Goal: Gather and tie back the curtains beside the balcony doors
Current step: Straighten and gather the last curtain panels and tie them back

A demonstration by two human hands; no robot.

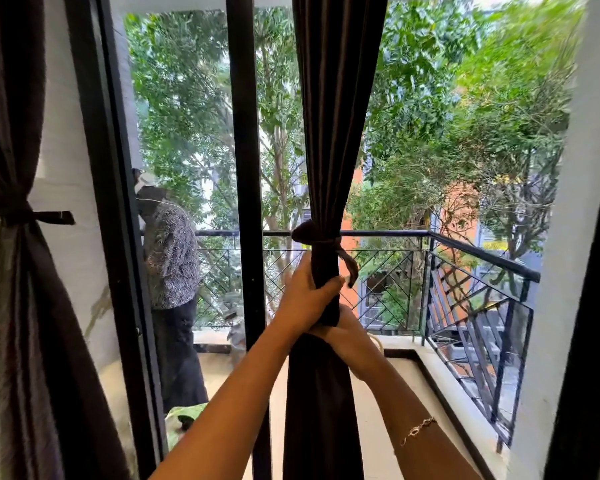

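A dark brown curtain (333, 116) hangs in the middle of the balcony opening, bunched and cinched by a knotted tie-back (321, 237) with one loose end dangling right. Just below the knot my left hand (303, 296) grips the gathered fabric, fingers wrapped round it. My right hand (347, 334) holds the same bundle directly underneath, partly hidden behind the left hand. A second dark curtain (18, 271) at the far left hangs gathered, with its own tie-back (32, 216) knotted round it.
A black door frame (246, 168) stands just left of the middle curtain. A person's reflection (170, 265) shows in the left glass pane. Beyond lie the balcony floor (395, 393) and a black metal railing (478, 258), with trees behind.
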